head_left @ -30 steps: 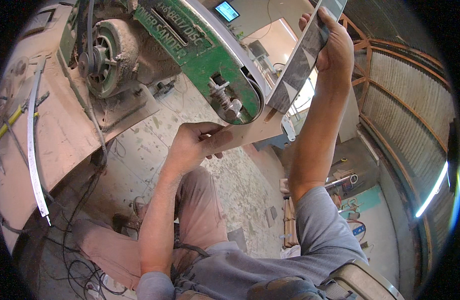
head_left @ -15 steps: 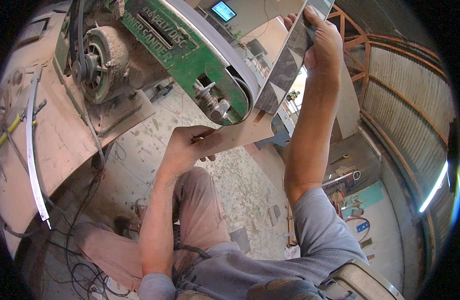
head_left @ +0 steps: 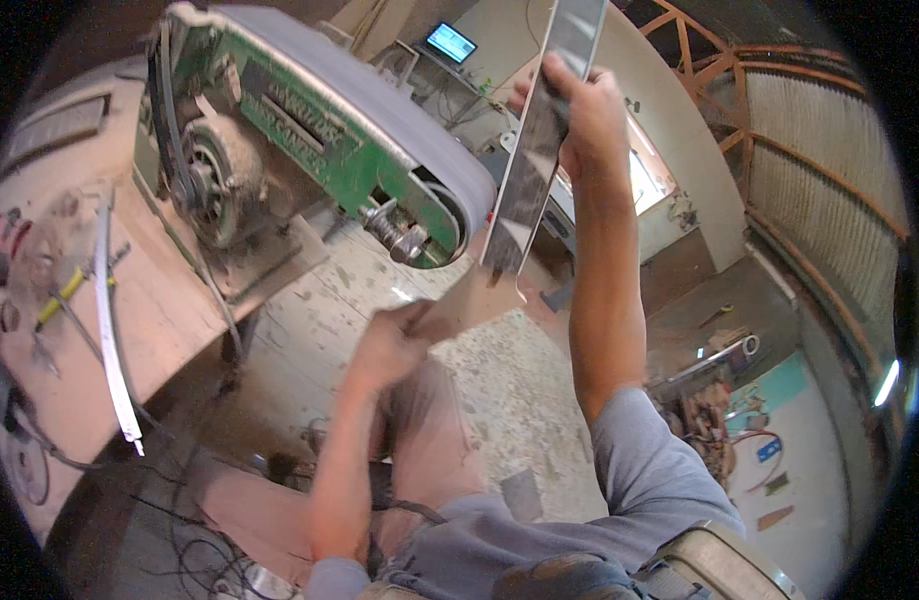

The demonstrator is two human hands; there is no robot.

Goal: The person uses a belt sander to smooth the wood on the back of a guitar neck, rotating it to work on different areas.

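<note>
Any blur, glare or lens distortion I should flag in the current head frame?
Head view: motion blur smears the left hand and the lettering on the sander; head view: the opening behind the right forearm is washed out, and a light strip glares at far right; head view: fisheye bends the ribbed wall, with black corners.

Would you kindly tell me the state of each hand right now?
Left hand: closed, holding the pale flat piece.
Right hand: closed, holding the long patterned strip.
</note>
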